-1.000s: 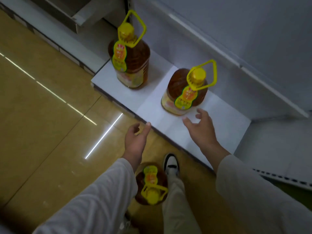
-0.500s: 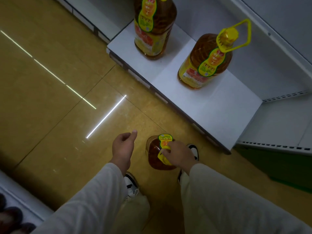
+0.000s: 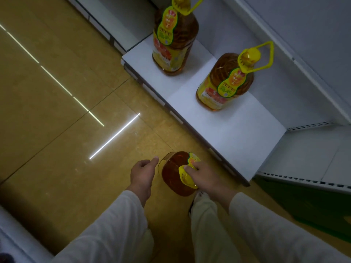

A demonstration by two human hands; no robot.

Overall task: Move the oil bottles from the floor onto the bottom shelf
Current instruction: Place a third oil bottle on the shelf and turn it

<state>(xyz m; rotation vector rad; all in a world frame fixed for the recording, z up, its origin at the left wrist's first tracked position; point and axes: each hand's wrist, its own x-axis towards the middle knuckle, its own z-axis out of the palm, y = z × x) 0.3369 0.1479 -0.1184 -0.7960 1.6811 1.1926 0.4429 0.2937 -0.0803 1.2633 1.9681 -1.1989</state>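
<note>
My right hand (image 3: 204, 174) grips the yellow handle (image 3: 187, 177) of the oil bottle (image 3: 175, 175) standing on the floor (image 3: 57, 111). My left hand (image 3: 142, 174) hovers just beside it, loosely curled, holding nothing. Two bottles (image 3: 226, 82) stand on the bottom shelf (image 3: 228, 133).

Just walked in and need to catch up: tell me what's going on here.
A person is shelving oil bottles. Two bottles, the far bottle and the near bottle, already stand upright on the white bottom shelf. A third bottle is on the floor by the person's feet. The right hand is on its yellow handle; the left hand hovers loosely curled beside it, holding nothing.
</note>
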